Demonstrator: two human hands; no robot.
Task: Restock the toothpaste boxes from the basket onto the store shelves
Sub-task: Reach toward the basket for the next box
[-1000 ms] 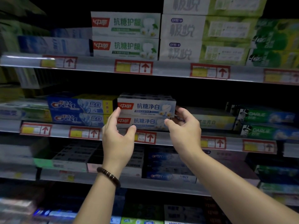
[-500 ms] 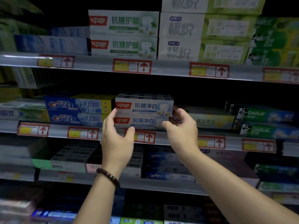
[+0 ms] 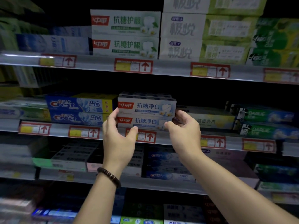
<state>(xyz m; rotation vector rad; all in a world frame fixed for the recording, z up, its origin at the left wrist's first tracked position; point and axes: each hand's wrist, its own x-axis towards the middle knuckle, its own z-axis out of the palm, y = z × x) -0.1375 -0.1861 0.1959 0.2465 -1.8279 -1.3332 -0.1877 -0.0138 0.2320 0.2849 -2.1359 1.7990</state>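
Left hand (image 3: 119, 139) and right hand (image 3: 184, 135) spread wide, cupping both ends of stacked toothpaste boxes (image 3: 146, 113) | boxes at front edge of middle shelf (image 3: 178, 139) | step: squaring stack | next: likely release, return to basket (unseen)

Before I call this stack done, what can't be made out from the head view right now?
- Basket: out of frame, so remaining stock is unknown.
- Lower white box: both ends covered by left hand and right hand; grip or mere touch unclear.
- Price tag beneath: partly behind the left thumb, print too small.
- Bottom shelves: dark, blurred, brands unreadable.
- Rows behind the stack: in shadow.
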